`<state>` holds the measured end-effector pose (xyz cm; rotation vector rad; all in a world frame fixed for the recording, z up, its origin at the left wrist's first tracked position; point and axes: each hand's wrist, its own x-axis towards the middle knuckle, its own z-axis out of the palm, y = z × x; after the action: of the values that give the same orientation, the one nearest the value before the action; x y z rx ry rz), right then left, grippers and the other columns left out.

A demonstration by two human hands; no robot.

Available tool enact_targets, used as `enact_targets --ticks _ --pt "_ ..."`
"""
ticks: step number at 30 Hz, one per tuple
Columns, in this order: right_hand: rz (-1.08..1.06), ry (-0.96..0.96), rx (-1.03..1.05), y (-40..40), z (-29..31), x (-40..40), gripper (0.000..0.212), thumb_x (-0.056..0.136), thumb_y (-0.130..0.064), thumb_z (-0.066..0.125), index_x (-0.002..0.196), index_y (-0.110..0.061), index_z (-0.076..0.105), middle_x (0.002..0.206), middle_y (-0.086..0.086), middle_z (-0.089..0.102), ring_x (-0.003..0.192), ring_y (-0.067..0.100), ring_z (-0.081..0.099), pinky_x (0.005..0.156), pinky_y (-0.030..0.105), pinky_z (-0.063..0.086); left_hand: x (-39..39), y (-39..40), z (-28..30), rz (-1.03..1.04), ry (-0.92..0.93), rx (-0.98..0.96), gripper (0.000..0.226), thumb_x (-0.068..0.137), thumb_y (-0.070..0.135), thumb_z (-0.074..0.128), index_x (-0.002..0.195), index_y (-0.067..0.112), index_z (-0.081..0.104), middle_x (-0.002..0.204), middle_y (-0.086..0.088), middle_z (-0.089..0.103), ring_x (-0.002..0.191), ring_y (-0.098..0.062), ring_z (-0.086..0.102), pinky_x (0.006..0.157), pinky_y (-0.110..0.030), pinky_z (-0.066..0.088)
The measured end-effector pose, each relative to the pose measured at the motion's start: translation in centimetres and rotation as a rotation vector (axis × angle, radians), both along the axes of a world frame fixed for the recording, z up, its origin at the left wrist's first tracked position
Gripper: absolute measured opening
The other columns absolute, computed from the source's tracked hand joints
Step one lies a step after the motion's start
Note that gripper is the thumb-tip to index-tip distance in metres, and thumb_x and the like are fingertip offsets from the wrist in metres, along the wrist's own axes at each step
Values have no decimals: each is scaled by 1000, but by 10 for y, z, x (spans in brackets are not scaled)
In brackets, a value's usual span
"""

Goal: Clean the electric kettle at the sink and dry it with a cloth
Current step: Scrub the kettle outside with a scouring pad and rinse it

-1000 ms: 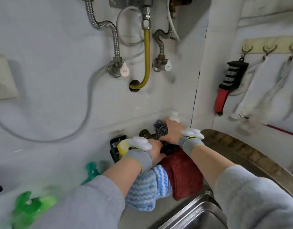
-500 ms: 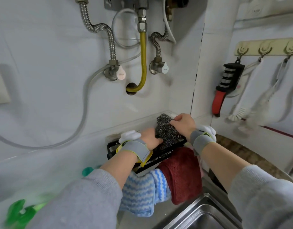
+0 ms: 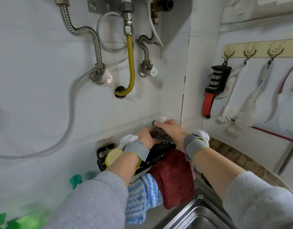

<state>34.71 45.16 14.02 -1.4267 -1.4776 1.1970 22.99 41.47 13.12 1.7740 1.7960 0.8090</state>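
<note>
A grey steel-wool scourer (image 3: 159, 134) sits above a black wall rack (image 3: 101, 154) in the corner. My right hand (image 3: 171, 129) grips it from the top and right. My left hand (image 3: 146, 137) holds its left side, fingers hidden behind the wool. A dark red cloth (image 3: 174, 180) and a blue-and-white striped cloth (image 3: 142, 197) hang over the rack's front bar. The stainless sink (image 3: 197, 215) lies at the bottom right. The kettle is not in view.
A yellow sponge (image 3: 112, 158) lies in the rack under my left wrist. Metal hoses, valves and a yellow hose (image 3: 131, 66) run down the wall above. A knife sharpener (image 3: 215, 90) and brushes (image 3: 241, 104) hang on hooks at the right. Green suction hooks (image 3: 75, 180) stick to the tiles.
Both hands drew the steel wool up out of the rack and now hold it together a little higher. The camera has tilted, shifting the whole scene.
</note>
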Motion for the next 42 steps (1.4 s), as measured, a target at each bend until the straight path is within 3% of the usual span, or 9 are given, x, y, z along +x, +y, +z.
enact_targets --ticks 6,13,21,24,28,31,36,39,42 --pt "-24 -267 48 -3 3 12 44 75 -21 72 114 -7 57 102 7 58 99 24 56 87 32 49 -6 8 -12 -12 335 -95 41 81 31 72 114 7 65 113 -12 68 101 -27 64 83 -33 49" --pt "-216 26 330 -15 46 28 27 79 -13 66 105 -13 57 82 0 60 67 19 57 64 35 52 -5 12 -29 41 639 -159 35 86 36 58 112 14 66 114 -8 65 100 -26 61 87 -35 47" --pt "-302 10 518 -36 70 42 27 80 -11 61 107 -14 61 85 0 59 58 8 51 41 15 39 -4 12 -23 54 683 -201 39 89 40 52 112 11 64 114 -9 64 108 -30 60 87 -37 46" --pt "-323 -8 480 -39 71 51 29 80 -13 62 109 -12 62 74 1 59 57 12 52 45 20 44 3 12 -13 6 605 -211 34 94 35 50 97 4 64 98 -10 64 96 -26 59 75 -32 44" --pt "-263 7 355 -40 62 59 32 85 -15 58 117 -12 59 68 -4 55 58 12 52 54 24 45 18 12 17 152 477 190 33 91 32 58 110 5 65 115 -12 61 105 -30 59 86 -34 45" --pt "-197 88 284 -39 56 63 32 87 -14 54 118 -8 58 72 2 60 63 21 57 61 35 53 34 8 23 28 270 436 41 88 21 63 127 12 56 133 -8 51 117 -29 50 97 -31 34" --pt "-175 272 190 -40 56 68 16 85 -10 53 96 -2 63 70 11 58 58 26 56 53 37 50 53 14 21 -49 256 163 24 95 17 53 103 5 72 102 -13 73 92 -22 67 73 -18 45" --pt "-267 217 252 -37 62 86 10 77 -18 58 82 -10 62 71 15 62 58 24 54 54 35 47 35 20 11 90 305 15 27 95 16 50 106 -1 68 107 -19 69 101 -32 65 88 -34 49" --pt "-395 121 346 -30 75 110 27 70 -26 57 94 -17 66 78 10 70 68 29 64 61 37 55 21 16 2 190 385 -59 28 92 18 52 106 -1 68 109 -18 68 104 -35 63 87 -39 49"
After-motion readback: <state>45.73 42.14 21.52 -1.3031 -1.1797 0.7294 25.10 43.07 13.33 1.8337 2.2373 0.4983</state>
